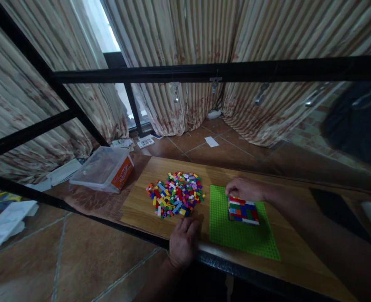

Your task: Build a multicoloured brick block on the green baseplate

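Observation:
A green studded baseplate (236,237) lies on the wooden board, bearing a low rectangular block of toy building bricks (244,212) in red, blue, white and other colours. My right hand (245,188) reaches over the far side of that block, fingers bent together at its far left corner; whatever they pinch is hidden. To the left spreads a loose pile of small coloured building bricks (179,193). At the pile's near side, my left hand (183,241) rests on the board's front edge with curled fingers, and I cannot make out anything inside them.
A clear plastic box (102,167) with an orange label stands left of the wooden board (138,205). A black metal frame (173,73) crosses behind, before striped curtains (198,37). A dark flat object (339,214) lies at the right. White trays (9,224) are far left.

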The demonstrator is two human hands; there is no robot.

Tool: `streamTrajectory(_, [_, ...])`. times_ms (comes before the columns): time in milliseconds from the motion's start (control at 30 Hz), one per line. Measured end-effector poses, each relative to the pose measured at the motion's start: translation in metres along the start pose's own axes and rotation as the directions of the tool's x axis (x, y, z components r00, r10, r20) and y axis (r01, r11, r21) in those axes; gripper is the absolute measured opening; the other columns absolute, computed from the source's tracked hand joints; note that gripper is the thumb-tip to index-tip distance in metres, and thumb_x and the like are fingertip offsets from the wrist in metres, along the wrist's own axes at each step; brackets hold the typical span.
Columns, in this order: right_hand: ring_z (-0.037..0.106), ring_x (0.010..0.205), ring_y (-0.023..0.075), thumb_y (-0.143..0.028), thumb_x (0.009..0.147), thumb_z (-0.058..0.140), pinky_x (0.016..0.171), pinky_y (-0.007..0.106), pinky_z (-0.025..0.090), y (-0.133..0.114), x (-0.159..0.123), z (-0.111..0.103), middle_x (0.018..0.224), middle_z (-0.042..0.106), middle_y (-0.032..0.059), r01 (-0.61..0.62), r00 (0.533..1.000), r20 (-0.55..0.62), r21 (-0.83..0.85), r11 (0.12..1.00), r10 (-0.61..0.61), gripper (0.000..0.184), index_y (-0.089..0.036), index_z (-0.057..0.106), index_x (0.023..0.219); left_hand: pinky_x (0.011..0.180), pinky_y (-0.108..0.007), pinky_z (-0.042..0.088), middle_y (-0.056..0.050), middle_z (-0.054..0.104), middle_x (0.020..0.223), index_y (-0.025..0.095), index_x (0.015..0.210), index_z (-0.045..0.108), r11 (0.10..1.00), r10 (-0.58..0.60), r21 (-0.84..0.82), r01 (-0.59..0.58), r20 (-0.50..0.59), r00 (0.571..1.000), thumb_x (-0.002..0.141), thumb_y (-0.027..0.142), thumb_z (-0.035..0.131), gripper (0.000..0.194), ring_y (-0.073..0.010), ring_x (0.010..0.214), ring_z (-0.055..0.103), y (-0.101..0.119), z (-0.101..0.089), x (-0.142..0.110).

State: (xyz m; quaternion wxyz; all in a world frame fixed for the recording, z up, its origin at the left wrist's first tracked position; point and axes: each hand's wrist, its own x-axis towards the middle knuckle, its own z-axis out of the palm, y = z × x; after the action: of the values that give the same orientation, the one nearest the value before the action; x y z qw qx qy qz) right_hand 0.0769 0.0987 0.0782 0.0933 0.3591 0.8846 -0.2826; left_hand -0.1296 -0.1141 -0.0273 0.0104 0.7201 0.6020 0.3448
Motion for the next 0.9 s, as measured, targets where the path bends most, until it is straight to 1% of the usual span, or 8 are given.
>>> streamTrajectory(100, [0.066, 0.081, 0.0196, -0.017, 0.079, 0.051, 0.073, 0.028, 0.044, -0.016, 0.008, 0.015, 0.086, 0.074, 0.0045, -0.014, 0.979, -0.203, -0.076, 0.997, -0.002, 0.026, -0.024, 0.075, 0.085, 0.072, -0.029, 0.050, -0.006, 0.064, 0.096, 0.020, 0.105, 0.062, 1.000, -0.013, -0.022, 0.013, 0.007, 1.000, 0.093, 0.016, 0.045, 0.021, -0.0196, 0.086, 0.057, 0.002, -0.001, 0.001])
streamTrajectory(200, [0.066, 0.090, 0.0190, -0.018, 0.083, 0.049, 0.080, 0.028, 0.043, -0.033, 0.030, 0.034, 0.095, 0.074, 0.0049, -0.090, 0.926, -0.369, 0.005, 0.996, 0.085, 0.026, -0.023, 0.073, 0.092, 0.071, -0.029, 0.050, -0.006, 0.064, 0.095, 0.021, 0.108, 0.061, 0.999, -0.021, -0.047, 0.022, 0.012, 1.000, 0.093, 0.016, 0.044, 0.023, -0.0197, 0.086, 0.057, 0.003, -0.001, 0.001])
streamTrajectory(267, [0.065, 0.093, 0.0185, -0.020, 0.086, 0.048, 0.082, 0.027, 0.043, -0.043, 0.048, 0.045, 0.100, 0.074, 0.0051, -0.130, 0.897, -0.420, 0.045, 0.991, 0.137, 0.027, -0.023, 0.071, 0.100, 0.070, -0.030, 0.050, -0.006, 0.064, 0.095, 0.020, 0.107, 0.062, 0.999, -0.024, -0.046, 0.025, 0.015, 1.000, 0.093, 0.016, 0.044, 0.023, -0.0198, 0.084, 0.056, 0.003, 0.000, 0.001])
streamTrajectory(433, [0.066, 0.087, 0.0209, -0.030, 0.090, 0.049, 0.076, 0.029, 0.044, -0.061, 0.082, 0.060, 0.098, 0.073, 0.0077, -0.203, 0.861, -0.460, 0.080, 0.976, 0.217, 0.028, -0.021, 0.067, 0.109, 0.070, -0.030, 0.050, -0.007, 0.063, 0.096, 0.020, 0.108, 0.062, 0.999, -0.022, -0.041, 0.023, 0.012, 1.000, 0.093, 0.015, 0.041, 0.026, -0.0201, 0.084, 0.056, 0.003, 0.000, -0.001])
streamTrajectory(600, [0.065, 0.087, 0.0227, -0.029, 0.086, 0.055, 0.076, 0.031, 0.043, -0.070, 0.093, 0.063, 0.094, 0.072, 0.0092, -0.239, 0.844, -0.466, 0.113, 0.965, 0.264, 0.021, -0.020, 0.070, 0.099, 0.071, -0.029, 0.051, -0.007, 0.064, 0.095, 0.020, 0.107, 0.063, 1.000, -0.015, -0.026, 0.015, 0.006, 1.000, 0.093, 0.017, 0.044, 0.023, -0.0194, 0.084, 0.057, 0.001, 0.002, -0.002])
streamTrajectory(700, [0.065, 0.089, 0.0206, -0.027, 0.087, 0.054, 0.079, 0.030, 0.043, -0.075, 0.088, 0.062, 0.096, 0.072, 0.0078, -0.222, 0.835, -0.481, 0.145, 0.964, 0.265, 0.022, -0.021, 0.069, 0.102, 0.072, -0.030, 0.051, -0.007, 0.064, 0.095, 0.020, 0.105, 0.063, 1.000, -0.006, -0.026, 0.007, 0.005, 1.000, 0.092, 0.016, 0.043, 0.024, -0.0194, 0.084, 0.057, 0.000, 0.003, -0.002])
streamTrajectory(800, [0.064, 0.090, 0.0186, -0.029, 0.087, 0.055, 0.081, 0.028, 0.044, -0.083, 0.074, 0.063, 0.099, 0.071, 0.0060, -0.181, 0.826, -0.506, 0.178, 0.967, 0.248, 0.023, -0.023, 0.068, 0.105, 0.074, -0.031, 0.052, -0.008, 0.064, 0.096, 0.019, 0.108, 0.062, 1.000, -0.001, -0.031, 0.001, -0.001, 1.000, 0.092, 0.014, 0.042, 0.027, -0.0199, 0.085, 0.057, -0.001, 0.002, -0.001])
streamTrajectory(900, [0.064, 0.085, 0.0170, -0.027, 0.086, 0.056, 0.078, 0.028, 0.047, -0.090, 0.049, 0.069, 0.095, 0.070, 0.0033, -0.034, 0.814, -0.547, 0.287, 0.957, 0.193, 0.019, -0.026, 0.070, 0.099, 0.076, -0.031, 0.052, -0.008, 0.064, 0.099, 0.019, 0.110, 0.061, 0.999, 0.010, -0.034, -0.010, -0.001, 1.000, 0.091, 0.012, 0.041, 0.028, -0.0205, 0.089, 0.057, -0.003, 0.002, -0.001])
